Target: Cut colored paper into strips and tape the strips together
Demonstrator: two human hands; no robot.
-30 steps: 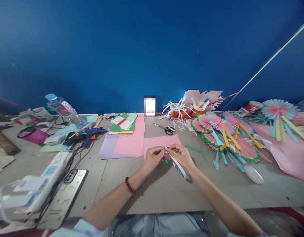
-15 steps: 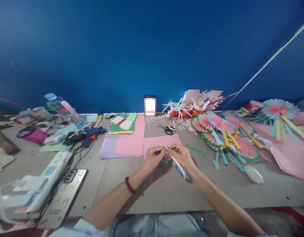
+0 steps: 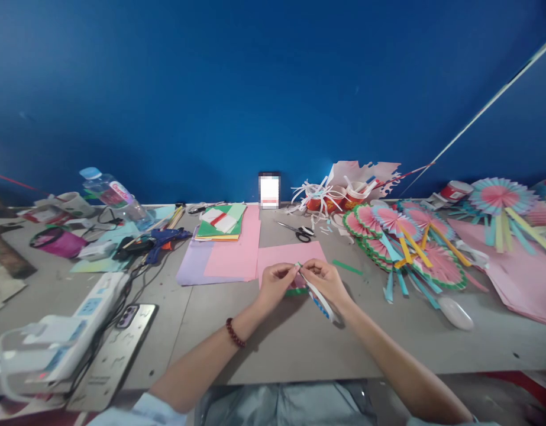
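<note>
Over the pink sheet [image 3: 290, 254], my left hand [image 3: 276, 285] and my right hand [image 3: 328, 283] meet with their fingertips pinched together. Between the fingertips is a small greenish-white end of something, mostly covered. A white band with blue marks [image 3: 319, 303], perhaps a roll of tape seen edge-on, hangs from under my right hand, which grips it. Below the hands lies a green-edged pink paper piece [image 3: 297, 291], partly hidden. A loose green paper strip [image 3: 347, 267] rests just right of my right hand.
Black-handled scissors [image 3: 303, 235] lie beyond the hands. Folded paper fans [image 3: 401, 236] and a white mouse [image 3: 455, 313] are to the right. Leftward are stacked coloured papers [image 3: 219, 260], a blue glue gun [image 3: 164, 241], a bottle [image 3: 117, 195], a power strip [image 3: 89, 322] and a phone [image 3: 115, 355].
Both hands stay nearly in place, with only a slight shift of the fingers at the pinched spot. Nothing else has visibly moved.
</note>
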